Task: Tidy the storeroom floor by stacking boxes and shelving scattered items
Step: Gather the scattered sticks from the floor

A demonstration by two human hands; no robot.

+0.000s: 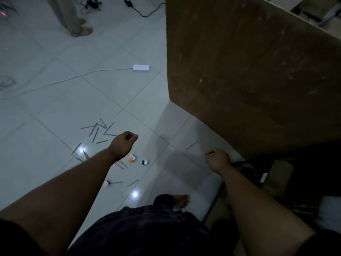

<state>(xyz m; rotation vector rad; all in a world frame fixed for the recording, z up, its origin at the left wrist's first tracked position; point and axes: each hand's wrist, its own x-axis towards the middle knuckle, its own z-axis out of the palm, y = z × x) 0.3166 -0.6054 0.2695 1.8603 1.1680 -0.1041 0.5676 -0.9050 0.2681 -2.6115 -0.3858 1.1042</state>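
Observation:
A tall brown cardboard box point(254, 71) stands on the tiled floor at the right. Several thin pencil-like sticks point(99, 131) lie scattered on the floor left of centre, and one more stick point(192, 145) lies near the box. Two small plug adapters, one with orange point(132, 158) and one black and white point(144, 162), rest on the tiles. My left hand point(124, 145) hangs above the sticks with its fingers curled in, holding nothing. My right hand point(218, 159) hovers near the box's lower corner, fingers curled in, holding nothing.
A white power strip point(141, 67) with its cable lies further out on the floor. Another person's bare feet point(82, 29) stand at the top left near black cables and chargers point(129, 2). My own foot point(181, 201) is below. Dark clutter point(258, 174) sits under the box at the right.

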